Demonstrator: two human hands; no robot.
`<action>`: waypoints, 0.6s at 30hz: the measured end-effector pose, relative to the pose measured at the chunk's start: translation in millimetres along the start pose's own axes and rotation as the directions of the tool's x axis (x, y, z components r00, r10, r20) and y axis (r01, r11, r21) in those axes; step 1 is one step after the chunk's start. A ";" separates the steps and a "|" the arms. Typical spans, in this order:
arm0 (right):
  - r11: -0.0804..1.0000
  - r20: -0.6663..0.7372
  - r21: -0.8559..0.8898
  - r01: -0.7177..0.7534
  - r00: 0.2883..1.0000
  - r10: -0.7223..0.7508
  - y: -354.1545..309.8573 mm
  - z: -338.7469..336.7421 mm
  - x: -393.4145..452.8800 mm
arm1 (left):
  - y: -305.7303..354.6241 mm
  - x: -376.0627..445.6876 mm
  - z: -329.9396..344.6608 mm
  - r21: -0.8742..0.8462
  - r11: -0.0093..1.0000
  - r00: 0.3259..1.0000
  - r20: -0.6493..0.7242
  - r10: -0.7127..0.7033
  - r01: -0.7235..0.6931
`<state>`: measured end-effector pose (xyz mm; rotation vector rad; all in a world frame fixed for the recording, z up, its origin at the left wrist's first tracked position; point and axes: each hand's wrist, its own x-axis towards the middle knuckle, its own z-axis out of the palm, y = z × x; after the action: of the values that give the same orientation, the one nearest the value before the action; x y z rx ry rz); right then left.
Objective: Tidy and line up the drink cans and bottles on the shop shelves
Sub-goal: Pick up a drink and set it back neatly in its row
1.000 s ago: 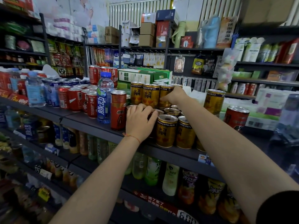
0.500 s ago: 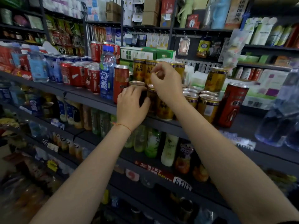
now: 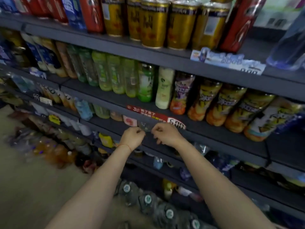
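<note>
— While you are lowering both arms, your hands are leaving the gold cans (image 3: 153,22) on the top shelf (image 3: 165,57), where they were working a second ago, and your view is dropping with them.

— Where are my hands standing now?

— Your left hand (image 3: 133,138) and right hand (image 3: 166,134) are hanging close together at centre frame, against the edge of the third shelf (image 3: 214,140), just under the red price strip (image 3: 146,113). All fingers are curling inward. A small clear thing (image 3: 145,127) is showing between them; whether you are pinching it, I cannot tell, as it is blurring.

— What does that mean for the job?

— I am judging the can row finished with and a lower shelf now being taken up.

— And the count?

— Across the top of the frame I am counting five gold cans in the front rank, standing upright and touching, with one red can (image 3: 237,23) at their right and at least one more at their left. Below, at centre left, five green bottles (image 3: 115,73) are standing side by side, then one pale bottle (image 3: 165,86), then five orange-bottomed bottles (image 3: 221,106) running to the right edge. The lower shelves are blurring too much to count.
</note>
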<state>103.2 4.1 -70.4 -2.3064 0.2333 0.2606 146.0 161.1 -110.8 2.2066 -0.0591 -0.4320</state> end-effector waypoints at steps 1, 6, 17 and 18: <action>0.997 0.005 -0.072 -0.002 1.000 0.002 18.2 4.7 -2.9 | -5.1 0.8 15.7 -0.036 0.999 0.999 0.035 -0.035 0.036; 0.939 -0.121 -0.342 -0.037 0.993 -0.005 84.2 16.1 -17.3 | -3.8 -8.2 78.9 -0.204 0.957 0.973 0.147 -0.178 0.206; 0.918 -0.044 -0.353 -0.180 0.983 0.176 169.5 34.3 8.1 | -18.5 -46.3 140.8 -0.318 0.895 0.949 0.133 -0.285 0.313; 0.925 -0.054 -0.333 -0.186 0.982 0.178 170.6 35.1 11.0 | -19.0 -50.4 141.6 -0.318 0.895 0.949 0.122 -0.290 0.314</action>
<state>67.5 -85.9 -215.5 -2.6307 0.4468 0.3944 50.4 75.7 -191.5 1.8656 0.3040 -0.6440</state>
